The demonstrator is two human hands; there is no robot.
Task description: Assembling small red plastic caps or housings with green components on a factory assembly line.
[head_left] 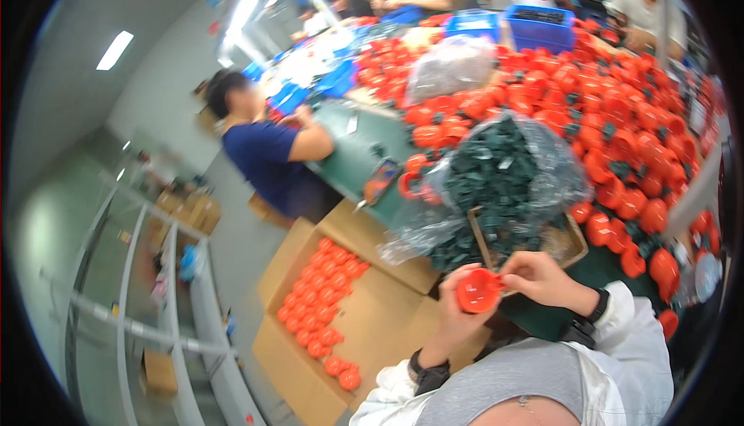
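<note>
My left hand (454,310) is closed around a round red plastic cup (477,291), its hollow side facing up. At the cup's right edge, my right hand (542,277) has its fingers pinched together; whatever small piece they hold is hidden. Just beyond my hands lies a heap of dark green plastic pieces (496,170) in a clear plastic bag (559,164), spilling into an open cardboard tray (575,245). To my left stands an open cardboard box (380,310) with rows of red plastic parts (316,294) inside.
A large pile of red cups (612,132) covers the table on the right. An orange-and-black bottle (380,181) lies on the green tabletop (341,128). A co-worker in blue (267,151) works at left; others sit beyond blue bins (540,32). Metal railings (167,333) stand at far left.
</note>
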